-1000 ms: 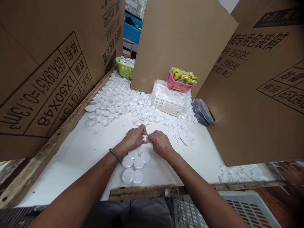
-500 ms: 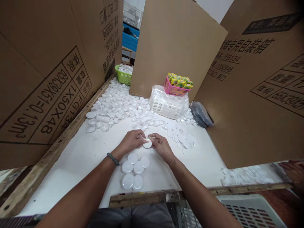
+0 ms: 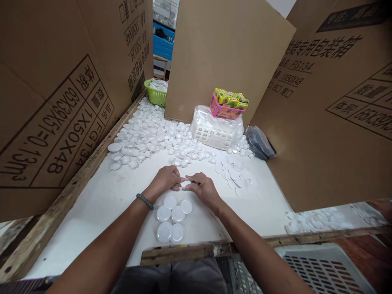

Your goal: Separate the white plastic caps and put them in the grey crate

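Note:
Between my two hands is a small white round disc (image 3: 185,184), partly covered by the fingers. My left hand (image 3: 168,179), with a dark bead bracelet (image 3: 145,201) at the wrist, pinches its left side. From the right, the thumb and fingers of my right hand (image 3: 203,188) grip the same disc. Just below the hands, several white round lids (image 3: 178,214) lie flat in a loose group on the white tabletop (image 3: 239,216). Right of my right hand spreads a pile of thin white discs (image 3: 235,173).
A heap of small white round pieces (image 3: 147,134) covers the back left. Behind stand a plastic-wrapped pack (image 3: 211,132), a pink basket (image 3: 228,111) of yellow boxes and a green basket (image 3: 157,97). Cardboard sheets (image 3: 226,53) wall the table. A grey crate (image 3: 324,265) sits below its front edge.
The white disc has been tilted, so less of its face shows. My right hand has shifted slightly left, its fingers now around the disc's edge. The lids below lie as before.

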Demonstrator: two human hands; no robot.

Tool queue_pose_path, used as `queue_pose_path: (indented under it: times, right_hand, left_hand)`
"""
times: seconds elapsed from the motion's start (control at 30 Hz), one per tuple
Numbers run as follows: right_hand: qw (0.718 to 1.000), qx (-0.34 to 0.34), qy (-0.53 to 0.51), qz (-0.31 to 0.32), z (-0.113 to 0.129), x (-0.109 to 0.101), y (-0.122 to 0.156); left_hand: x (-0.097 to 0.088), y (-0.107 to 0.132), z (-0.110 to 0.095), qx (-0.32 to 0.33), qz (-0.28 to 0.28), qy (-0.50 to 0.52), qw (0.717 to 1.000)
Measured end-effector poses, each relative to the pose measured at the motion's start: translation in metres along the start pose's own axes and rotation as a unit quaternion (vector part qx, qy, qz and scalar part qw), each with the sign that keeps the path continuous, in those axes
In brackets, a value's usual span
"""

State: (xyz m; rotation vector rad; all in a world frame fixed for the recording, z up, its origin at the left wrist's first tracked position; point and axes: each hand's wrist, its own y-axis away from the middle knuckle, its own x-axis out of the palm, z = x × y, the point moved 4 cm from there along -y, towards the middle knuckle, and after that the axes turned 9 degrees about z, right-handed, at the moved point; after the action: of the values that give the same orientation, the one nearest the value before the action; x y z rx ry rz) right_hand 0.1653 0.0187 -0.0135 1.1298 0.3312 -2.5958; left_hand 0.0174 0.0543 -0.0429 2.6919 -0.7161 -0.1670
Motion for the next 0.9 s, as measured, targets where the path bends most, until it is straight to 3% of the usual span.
queue_pose_path:
  times: [0.1,0.17,0.3,0.43,0.67,0.77,0.9]
  right_hand:
    - [0.996,0.052,0.008,-0.068,0.008,0.003,0.009]
    - [0.993,0.090,-0.009,-0.076,0.010,0.005,0.013]
    - [0.981,0.110,-0.156,0.022,0.002,0.008,0.009]
    - [0.961,0.110,-0.231,0.103,-0.006,0.006,0.001]
    - [0.954,0.147,-0.246,0.089,-0.003,0.008,-0.003]
    - [0.959,0.140,-0.238,0.060,0.003,0.012,0.003]
    - [0.973,0.073,-0.208,0.069,0.017,0.013,0.012]
  left_hand:
    - [-0.001,0.006,-0.006,0.050,0.003,-0.008,0.999]
    - [-0.001,0.010,-0.010,0.075,0.019,0.000,0.997]
    - [0.000,0.013,-0.011,0.073,0.054,0.019,0.996]
    - [-0.002,0.007,-0.005,0.046,0.046,0.009,0.998]
    - [-0.002,0.001,-0.001,0.004,0.047,-0.030,0.998]
    - [-0.003,0.006,-0.007,0.044,0.051,-0.053,0.996]
    - [-0.008,0.017,-0.022,0.145,0.000,-0.134,0.980]
